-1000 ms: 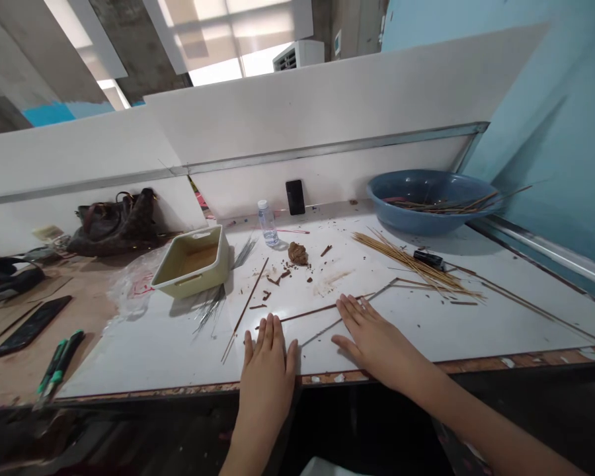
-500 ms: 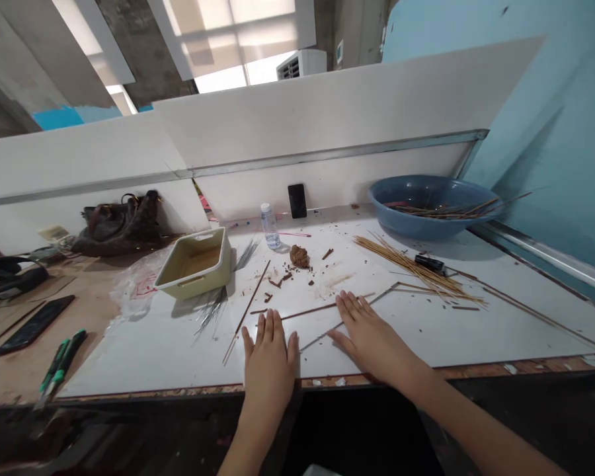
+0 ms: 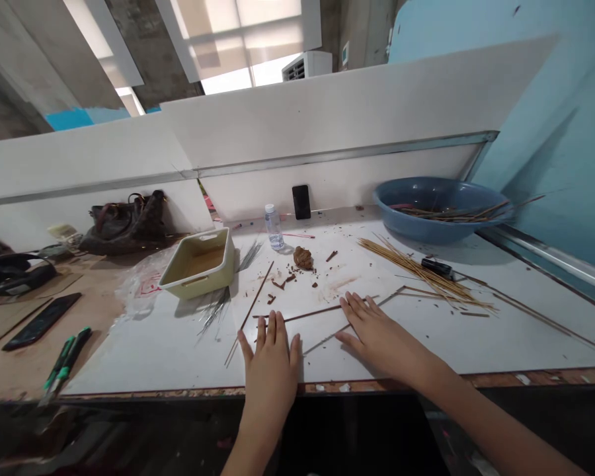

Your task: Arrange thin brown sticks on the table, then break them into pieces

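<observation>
My left hand (image 3: 272, 357) lies flat, fingers spread, with its fingertips over the left part of a thin brown stick (image 3: 312, 313). My right hand (image 3: 374, 334) is also flat and open, its fingertips on the right part of the same stick. A thin greyish stick (image 3: 322, 342) slants on the white board between the hands and passes under my right hand. Left of my left hand lies another brown-coated stick (image 3: 256, 297) with a bare lower end. Beyond the hands sits a lump of brown clay-like dough (image 3: 303, 258), with crumbs around it.
A bundle of thin tan sticks (image 3: 416, 268) and a black object (image 3: 437, 268) lie to the right. Behind them stands a blue basin (image 3: 441, 228) holding sticks. A water bottle (image 3: 274, 228), phone (image 3: 301, 202) and yellowish tub (image 3: 198, 287) stand further back; green-black tools (image 3: 67, 360) lie left.
The camera view has shifted slightly, so everything appears a little further right. Both hands stay flat on the stick with almost no visible movement over the board.
</observation>
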`<state>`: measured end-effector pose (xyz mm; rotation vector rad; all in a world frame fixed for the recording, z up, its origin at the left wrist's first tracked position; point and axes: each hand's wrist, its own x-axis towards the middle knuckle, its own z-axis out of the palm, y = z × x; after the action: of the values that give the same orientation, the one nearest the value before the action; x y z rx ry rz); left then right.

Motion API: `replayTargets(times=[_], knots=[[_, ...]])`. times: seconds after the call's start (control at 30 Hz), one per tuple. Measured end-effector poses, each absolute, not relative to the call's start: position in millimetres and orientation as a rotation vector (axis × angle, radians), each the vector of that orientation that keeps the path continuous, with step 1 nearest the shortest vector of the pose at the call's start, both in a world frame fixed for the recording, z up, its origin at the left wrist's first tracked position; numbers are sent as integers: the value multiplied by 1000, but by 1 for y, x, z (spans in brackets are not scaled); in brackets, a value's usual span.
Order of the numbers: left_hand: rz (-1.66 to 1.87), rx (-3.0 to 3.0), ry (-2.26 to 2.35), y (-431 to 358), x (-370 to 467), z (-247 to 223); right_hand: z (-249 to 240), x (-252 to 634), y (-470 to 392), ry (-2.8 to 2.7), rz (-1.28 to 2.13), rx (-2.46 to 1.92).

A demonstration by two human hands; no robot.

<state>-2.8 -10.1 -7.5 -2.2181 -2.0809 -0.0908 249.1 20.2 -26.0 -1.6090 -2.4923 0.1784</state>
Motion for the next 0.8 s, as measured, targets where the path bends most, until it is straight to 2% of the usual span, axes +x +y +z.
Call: replayTargets(times=[0.13, 0.37, 0.6, 0.8], knots=[[-107, -2180, -2110, 2, 1, 0, -17, 243, 37, -2509, 171, -1646], [-128, -2152, -2057, -33, -15, -27, -43, 255, -11, -2471, 11, -1555], [-163, -2136, -2169, -3, 0, -1, -21, 248, 26, -2488, 158, -1674], [-150, -2165, -2153, -32, -12, -17, -35, 252, -3, -2455, 108, -1653]])
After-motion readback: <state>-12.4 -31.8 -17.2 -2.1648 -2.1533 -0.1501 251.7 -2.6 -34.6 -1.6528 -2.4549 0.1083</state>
